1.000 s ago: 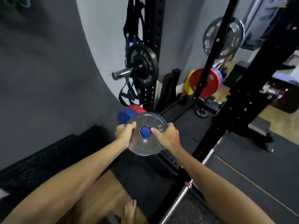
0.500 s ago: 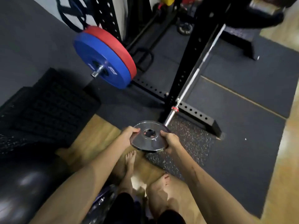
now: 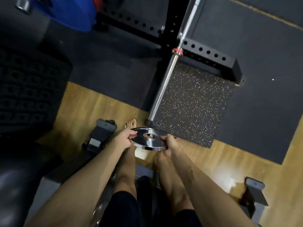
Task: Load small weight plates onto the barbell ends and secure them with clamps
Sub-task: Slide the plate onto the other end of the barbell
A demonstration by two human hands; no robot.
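Observation:
A small chrome weight plate (image 3: 150,141) with a round centre hole is held almost flat in front of me. My left hand (image 3: 125,136) grips its left rim and my right hand (image 3: 168,142) grips its right rim. Just beyond the plate, the bare end of a chrome barbell sleeve (image 3: 162,90) lies on a speckled black mat (image 3: 193,104). The sleeve runs up and away to a red ring at its collar (image 3: 177,50). No clamp is in view.
A black rack foot with holes (image 3: 213,54) crosses behind the sleeve. A blue plate (image 3: 73,13) on another bar sits top left. Dark bench feet (image 3: 100,135) (image 3: 254,195) stand on the wooden floor (image 3: 85,110). My bare legs and feet are below the plate.
My view has tipped further down to the floor. Both hands have lowered the plate, turning it from upright to nearly flat, down to the end of the barbell sleeve.

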